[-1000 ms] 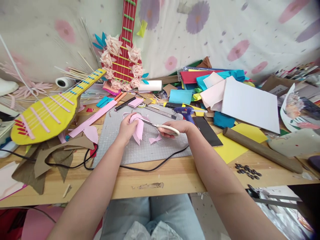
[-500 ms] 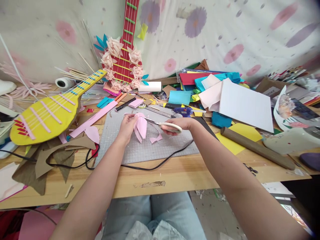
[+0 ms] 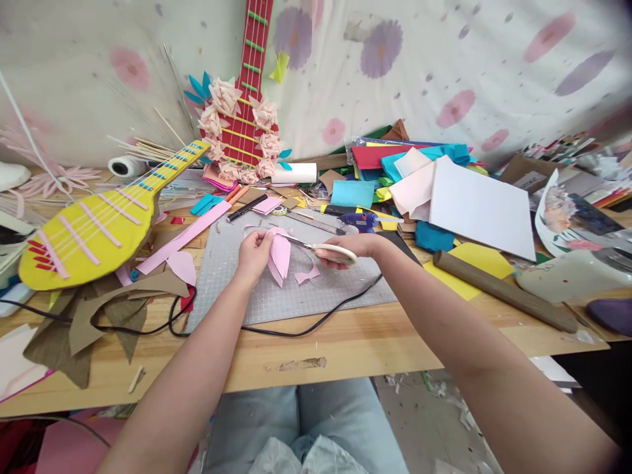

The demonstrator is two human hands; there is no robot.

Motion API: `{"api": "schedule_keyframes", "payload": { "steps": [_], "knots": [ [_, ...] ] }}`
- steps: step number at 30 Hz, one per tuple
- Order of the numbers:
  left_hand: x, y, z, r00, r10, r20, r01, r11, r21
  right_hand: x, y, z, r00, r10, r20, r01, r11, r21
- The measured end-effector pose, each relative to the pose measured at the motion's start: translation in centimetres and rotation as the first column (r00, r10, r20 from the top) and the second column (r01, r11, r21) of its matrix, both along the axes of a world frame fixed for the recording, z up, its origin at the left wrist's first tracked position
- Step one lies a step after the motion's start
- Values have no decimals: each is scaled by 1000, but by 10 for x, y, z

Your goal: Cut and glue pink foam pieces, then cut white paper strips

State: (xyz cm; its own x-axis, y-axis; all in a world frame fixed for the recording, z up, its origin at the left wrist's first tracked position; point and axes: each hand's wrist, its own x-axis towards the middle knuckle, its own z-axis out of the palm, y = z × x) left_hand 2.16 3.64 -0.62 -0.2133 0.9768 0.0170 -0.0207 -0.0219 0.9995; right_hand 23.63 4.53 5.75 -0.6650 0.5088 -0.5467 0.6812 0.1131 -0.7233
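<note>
Left hand [image 3: 253, 255] has its fingertips pinched tight on the pink paper [image 3: 280, 258], over the cutting mat [image 3: 232, 296]. Right hand [image 3: 342, 250] is curled round the scissors [image 3: 299, 242], blades up by the paper's top edge. I'd say small snips, paper fed into the blades, fingertips clear. Bare mat nearer the body gives room; black cord [image 3: 316, 327] runs along its front edge, glue gun [image 3: 359, 221] crowds behind the right hand.

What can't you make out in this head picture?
In the head view:
Pink piece: held edge, hidden by the left hand.
Right hand: partly hidden by the scissors.
Black flat object: partly hidden by the right forearm.
Red guitar: neck's top, cut off by the upper edge.
Grid mat: lines too fine to count.
</note>
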Motion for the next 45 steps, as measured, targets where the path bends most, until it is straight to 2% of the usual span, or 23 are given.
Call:
{"api": "schedule_keyframes", "payload": {
  "steps": [7, 12, 17, 21, 28, 31, 37, 45],
  "knots": [
    [-1, 3, -5, 999, 39, 33, -36, 995, -94, -3, -2, 8, 993, -9, 119, -2, 996, 93],
    [0, 2, -3, 997, 71, -5, -71, 994, -86, -7, -9, 18, 993, -43, 111, 45, 999, -14],
    [0, -1, 0, 995, 71, -65, -73, 997, -20, -5, -8, 16, 995, -77, 63, 82, 992, -92],
    [-1, 0, -1, 994, 64, -85, -66, 998, -20, -4, -6, 17, 995, -62, 81, 65, 997, -33],
    [-2, 1, -1, 992, 61, -108, -67, 996, -55, -9, -3, 30, 967, -58, 250, 36, 995, 90],
    [-2, 0, 0, 996, 60, -72, -66, 995, -79, -10, -4, 33, 958, -71, 278, 41, 993, 111],
    [-1, -2, 5, 995, 22, 95, -6, 986, -168, -5, -3, 28, 974, -65, 218, 45, 994, 96],
    [-1, -1, 5, 984, 7, 177, 27, 981, -191, 1, 1, 20, 977, -91, 192, 63, 987, 146]
  ]
}}
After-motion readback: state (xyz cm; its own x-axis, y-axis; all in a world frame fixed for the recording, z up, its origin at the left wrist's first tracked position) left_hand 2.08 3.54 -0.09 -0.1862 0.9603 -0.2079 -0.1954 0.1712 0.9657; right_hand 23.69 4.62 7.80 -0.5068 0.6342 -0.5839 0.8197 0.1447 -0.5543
